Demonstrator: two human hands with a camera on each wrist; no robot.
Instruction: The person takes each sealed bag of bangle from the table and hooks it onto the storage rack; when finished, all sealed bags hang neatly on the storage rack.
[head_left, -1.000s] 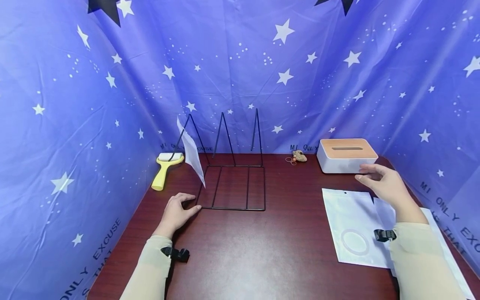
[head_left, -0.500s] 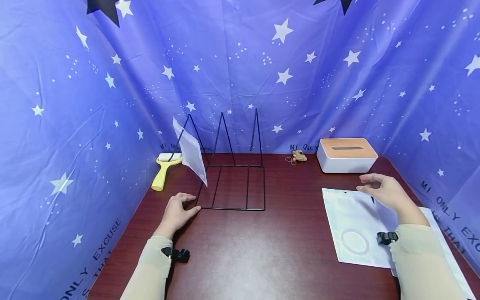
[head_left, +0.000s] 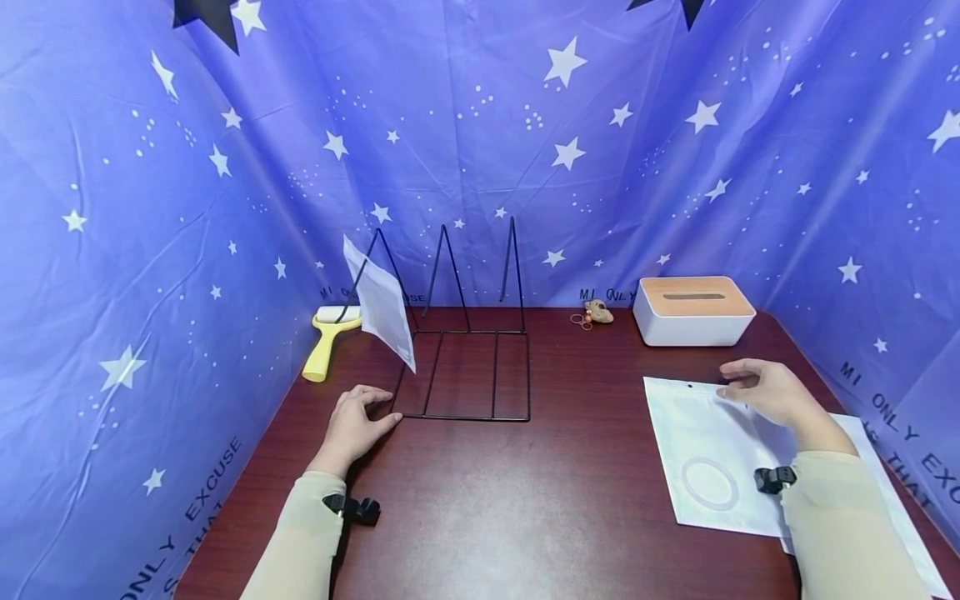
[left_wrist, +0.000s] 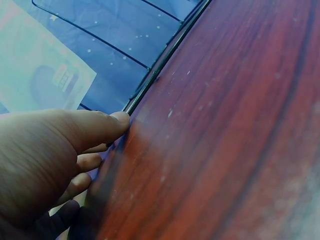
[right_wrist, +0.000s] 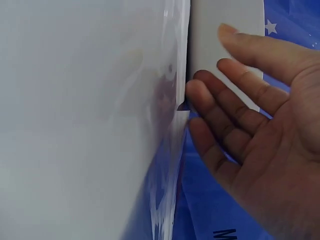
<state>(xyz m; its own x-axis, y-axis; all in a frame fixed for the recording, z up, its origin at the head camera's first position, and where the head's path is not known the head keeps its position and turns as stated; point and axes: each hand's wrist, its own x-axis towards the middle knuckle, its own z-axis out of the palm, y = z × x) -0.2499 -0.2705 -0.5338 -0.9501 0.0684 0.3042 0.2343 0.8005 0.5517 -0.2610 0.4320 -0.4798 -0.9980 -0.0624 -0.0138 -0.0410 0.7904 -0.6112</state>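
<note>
My left hand (head_left: pixel 355 425) pinches the front left corner of a black wire desktop rack (head_left: pixel 457 417), thumb along the front bar. In the left wrist view the thumb (left_wrist: pixel 95 127) lies on that bar and the other fingers curl behind it. A white flat pouch (head_left: pixel 384 304) leans in the rack's leftmost divider. At the right my right hand (head_left: pixel 776 396) hovers over the top edge of a white plastic pouch (head_left: pixel 678 433) with a ring print. Its fingers (right_wrist: pixel 240 90) are loosely bent, thumb apart, holding nothing, with fingertips right at the pouch's edge in the right wrist view.
More white pouches (head_left: pixel 862 450) lie partly under the right forearm. A white tissue box (head_left: pixel 693 329) with a wooden lid stands at the back right. A small keychain (head_left: pixel 597 312) and a yellow lint roller (head_left: pixel 321 354) lie farther back. Starry blue cloth surrounds the table.
My right hand has come down and back from the tissue box to the pouch's top edge. The pouch in the rack has swung slightly left. The left hand stays put.
</note>
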